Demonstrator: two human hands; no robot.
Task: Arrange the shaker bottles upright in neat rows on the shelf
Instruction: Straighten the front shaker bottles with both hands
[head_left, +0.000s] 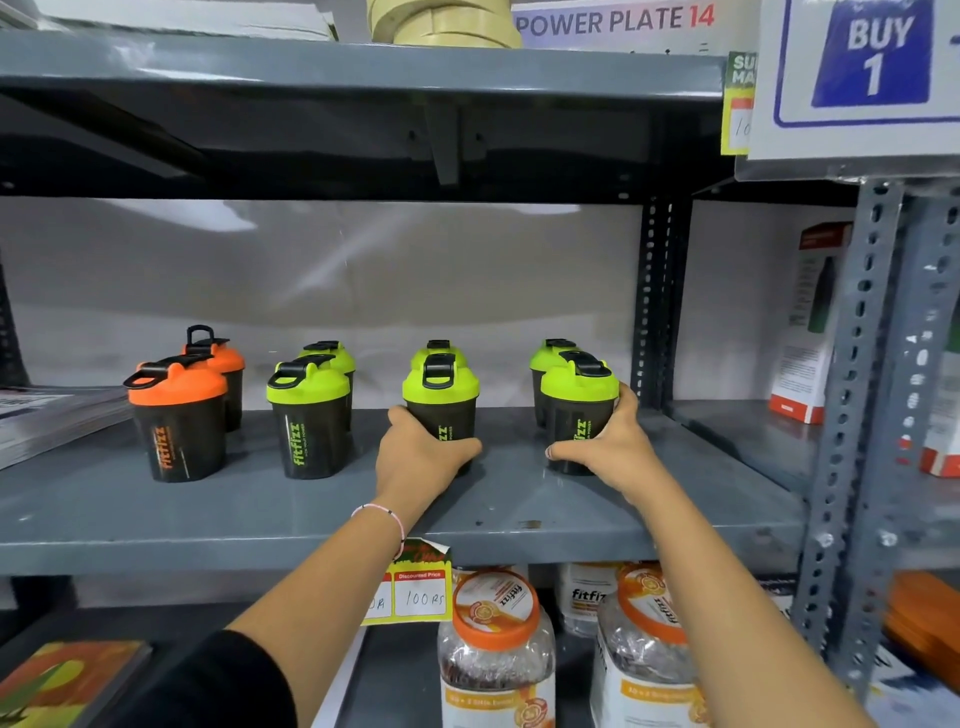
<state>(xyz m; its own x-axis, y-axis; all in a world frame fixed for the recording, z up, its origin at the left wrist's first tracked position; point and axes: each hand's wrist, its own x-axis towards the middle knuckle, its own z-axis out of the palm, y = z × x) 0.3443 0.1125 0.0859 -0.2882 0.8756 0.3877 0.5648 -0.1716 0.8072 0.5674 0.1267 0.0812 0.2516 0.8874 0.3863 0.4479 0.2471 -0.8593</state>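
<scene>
Head camera looks down along two bare forearms to a grey metal shelf (519, 540); eight black shaker bottles stand upright on it in four front-to-back pairs. At the far left is the orange-lidded pair: the near orange-lidded shaker (177, 418) in front, the far orange-lidded shaker (221, 364) just behind it with its carry loop raised. Right of them, well apart, stands a green-lidded shaker (309, 415) with another green-lidded one (332, 353) close behind. The left hand (418, 457) is wrapped around the lower body of the third front shaker (440, 395); thumb on its left side, fingers curled across the front near the base, closed on the bottle; a partner shaker (438, 349) stands directly behind. The right hand (610, 441) clasps the rightmost front shaker (579, 400); fingers reach up its right side to the green lid, thumb lies across the front near the base, closed on it; the last shaker (553, 353) stands behind and slightly left. Both held bottles rest on the shelf surface, upright. A pink beaded bracelet (384, 517) circles the left wrist; a black sleeve (208, 686) covers the upper forearm. A yellow price tag (421, 587) hangs from the shelf edge; below it stand orange-lidded clear jars (496, 649). A "BUY 1" sign (867, 62) hangs at the upper right.
</scene>
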